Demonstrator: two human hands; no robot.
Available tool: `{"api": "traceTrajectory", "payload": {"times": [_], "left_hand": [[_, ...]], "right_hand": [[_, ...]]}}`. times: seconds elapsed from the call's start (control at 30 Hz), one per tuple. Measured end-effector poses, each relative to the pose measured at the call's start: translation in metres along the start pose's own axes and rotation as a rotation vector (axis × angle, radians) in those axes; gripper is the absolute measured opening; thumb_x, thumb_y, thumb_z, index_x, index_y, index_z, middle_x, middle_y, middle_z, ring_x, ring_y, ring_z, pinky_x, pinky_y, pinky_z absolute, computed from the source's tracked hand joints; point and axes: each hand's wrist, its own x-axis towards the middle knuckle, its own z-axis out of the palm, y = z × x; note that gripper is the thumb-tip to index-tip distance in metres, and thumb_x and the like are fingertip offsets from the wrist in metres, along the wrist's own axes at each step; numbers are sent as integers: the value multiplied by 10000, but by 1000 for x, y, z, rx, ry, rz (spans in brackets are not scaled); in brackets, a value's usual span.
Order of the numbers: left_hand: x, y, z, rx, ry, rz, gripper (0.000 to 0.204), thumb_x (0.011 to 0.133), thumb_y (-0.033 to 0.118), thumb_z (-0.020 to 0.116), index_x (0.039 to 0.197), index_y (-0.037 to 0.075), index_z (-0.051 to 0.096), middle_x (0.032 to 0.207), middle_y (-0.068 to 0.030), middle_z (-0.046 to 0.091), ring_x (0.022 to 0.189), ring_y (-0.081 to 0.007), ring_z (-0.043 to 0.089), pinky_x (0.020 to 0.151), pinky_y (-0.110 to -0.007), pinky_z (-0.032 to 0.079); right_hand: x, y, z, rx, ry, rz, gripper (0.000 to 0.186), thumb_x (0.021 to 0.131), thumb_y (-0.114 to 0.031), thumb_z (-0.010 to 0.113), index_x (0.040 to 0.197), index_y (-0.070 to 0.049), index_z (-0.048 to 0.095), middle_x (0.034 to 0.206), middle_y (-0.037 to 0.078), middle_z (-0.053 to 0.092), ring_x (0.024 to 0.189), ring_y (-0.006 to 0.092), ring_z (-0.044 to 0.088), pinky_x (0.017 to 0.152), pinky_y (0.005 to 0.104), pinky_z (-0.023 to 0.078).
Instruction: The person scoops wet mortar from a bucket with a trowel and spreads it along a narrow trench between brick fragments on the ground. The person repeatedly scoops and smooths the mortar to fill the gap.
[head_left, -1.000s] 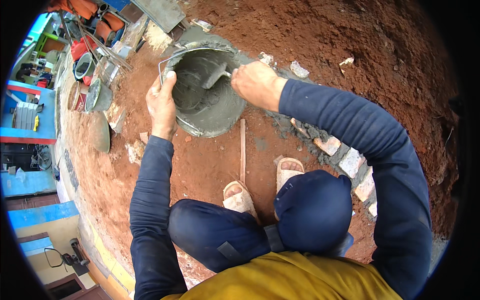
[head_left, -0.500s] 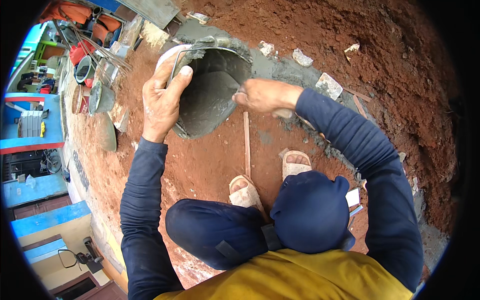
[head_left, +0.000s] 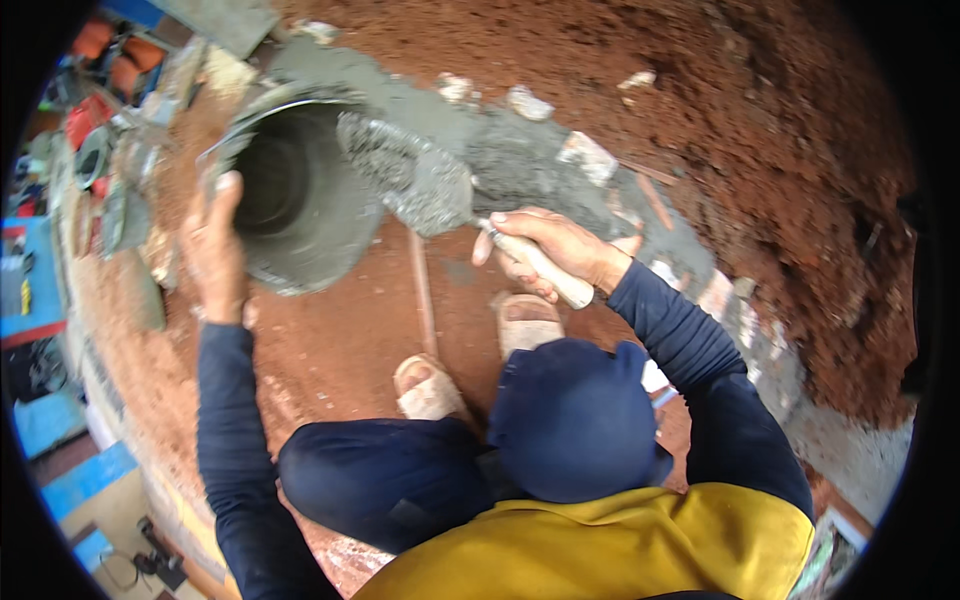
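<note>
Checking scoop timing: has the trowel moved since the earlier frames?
Yes. The trowel, held in the right hand, was down inside the bucket before; now it is lifted out over the rim, loaded with mortar, toward the grey mortar strip.

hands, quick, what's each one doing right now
Left hand: gripping the rim of the tilted mortar bucket.
Right hand: closed around the handle of a trowel loaded with wet grey mortar.
</note>
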Motion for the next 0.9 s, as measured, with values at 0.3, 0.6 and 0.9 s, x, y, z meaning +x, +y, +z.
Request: {"api": "traceTrajectory", "payload": {"times": [0.3,0.6,0.9], "left_hand": [[-7,-25,8,-305,37,-164,452,1018,271,655,1345,-42,658,1272,-73,693,1176,-153,609,1074,-301,418],[-13,23,37,-295,-121,84,468,995,172,670,1398,-58,608,1344,-113,673,1274,-182,584,1127,-321,407],[-15,35,34,-145,-5,291,368,963,147,698,1286,-29,699,1278,-153,709,1229,-242,627,1102,-366,433]], "right_hand": [[-126,37,-36,-1298,1048,146,469,1045,-475,532,1117,-20,620,818,268,686,849,484,684,765,548,515],[36,-60,20,-1788,620,-442,303,1067,-304,489,1076,-8,551,773,228,685,714,390,704,614,460,571],[87,-30,45,-498,-150,337,531,1051,-530,526,1119,-26,678,640,-21,481,436,83,493,349,264,442]]}}
